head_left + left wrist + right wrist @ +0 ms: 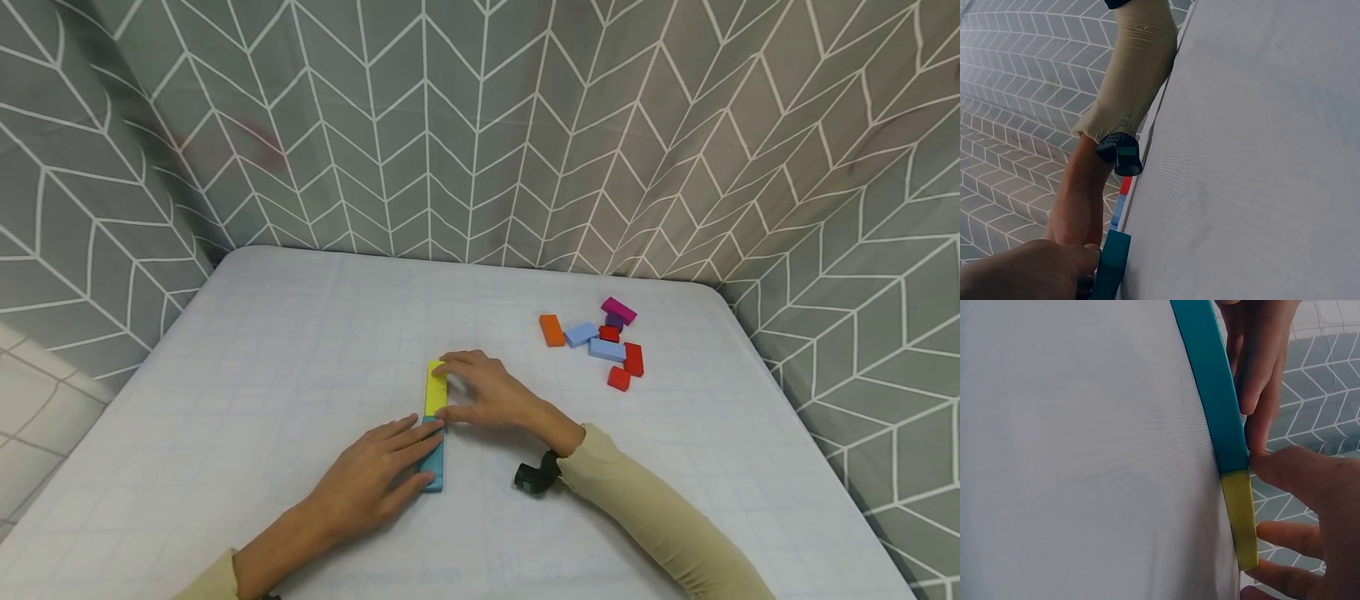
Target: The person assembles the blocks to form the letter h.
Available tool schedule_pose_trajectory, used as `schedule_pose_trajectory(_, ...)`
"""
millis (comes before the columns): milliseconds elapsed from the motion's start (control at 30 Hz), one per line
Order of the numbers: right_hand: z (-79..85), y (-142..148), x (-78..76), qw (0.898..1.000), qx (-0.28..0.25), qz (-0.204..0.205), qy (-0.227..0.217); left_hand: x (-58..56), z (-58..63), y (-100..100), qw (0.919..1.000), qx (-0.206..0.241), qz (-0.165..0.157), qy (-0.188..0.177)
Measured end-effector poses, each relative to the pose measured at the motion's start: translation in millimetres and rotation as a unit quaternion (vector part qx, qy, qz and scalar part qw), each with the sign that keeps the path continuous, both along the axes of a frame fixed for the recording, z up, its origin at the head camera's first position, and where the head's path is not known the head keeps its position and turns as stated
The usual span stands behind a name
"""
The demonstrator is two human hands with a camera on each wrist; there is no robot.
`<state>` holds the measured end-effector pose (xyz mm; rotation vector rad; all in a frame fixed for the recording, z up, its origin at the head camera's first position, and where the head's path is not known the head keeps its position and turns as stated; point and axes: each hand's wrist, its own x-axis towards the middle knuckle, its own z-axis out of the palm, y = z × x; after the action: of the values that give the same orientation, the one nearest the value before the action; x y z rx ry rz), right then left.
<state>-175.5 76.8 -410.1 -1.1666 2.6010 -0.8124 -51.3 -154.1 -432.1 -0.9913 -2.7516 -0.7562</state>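
Note:
On the white tabletop, a yellow block [436,392] lies end to end with a teal block [432,461], the two forming one straight strip. The left hand [382,471] lays its fingers across the teal block, its thumb near the block's close end. From the other side comes the right hand [483,390], thumb spread apart from the fingers. In the right wrist view, its fingertips touch the yellow block [1241,515] around the far end, while the thumb rests on the teal block [1213,394] by the joint. Part of the teal block is hidden under the left fingers.
Right of the hands lies a loose group of blocks: orange [552,330], light blue [607,350], red [618,378], magenta [618,310] and dark purple. A dark wrist camera [536,475] hangs at the right cuff. Patterned grey curtains [450,125] surround the table.

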Motion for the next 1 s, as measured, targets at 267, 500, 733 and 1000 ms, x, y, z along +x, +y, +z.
schedule_pose_trajectory(267, 2.1, 11.8, -0.4, 0.999, -0.038, -0.002, 0.007, -4.9, 2.8, -3.1, 0.9992, 0.009, 0.038, 0.004)
schedule_pose_trajectory(500, 6.0, 39.4, -5.7, 0.995, -0.085, -0.045, 0.008, -18.1, 0.0, -2.4, 0.9981, -0.017, 0.057, 0.013)
schedule_pose_trajectory(733, 10.6, 66.5, -6.4, 0.993, -0.087, -0.084, 0.015, -31.3, -4.9, 4.0, 0.9988, -0.019, 0.045, 0.008)
schedule_pose_trajectory(1000, 14.5, 106.4, -11.9, 0.985, -0.114, -0.128, 0.038, -36.8, -7.5, 6.8, 0.9992, -0.013, 0.026, -0.026)
